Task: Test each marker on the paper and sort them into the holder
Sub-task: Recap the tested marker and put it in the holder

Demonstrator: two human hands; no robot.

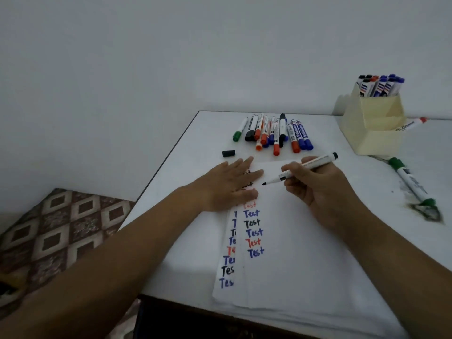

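One uncapped black marker (300, 169) is pinched in the right hand (318, 184), tip just above the paper (281, 265). Left hand (230, 187) lies flat, fingers spread, on the paper's top left. Loose cap (228, 153) and marker pile (274, 133) lie beyond the paper; holder (374, 126) far right of it, green marker (411, 182) near the holder.

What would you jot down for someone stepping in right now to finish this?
Left hand: flat on the paper, steadying it.
Right hand: holds an uncapped black marker, tip just above the paper.
Its cap lies left of the pile.
Done: two columns of "Test" written; several markers stand in the holder.
Left: test this one, recap it, sort it, then work through the pile. A green marker lies right of the holder, a red one behind it.
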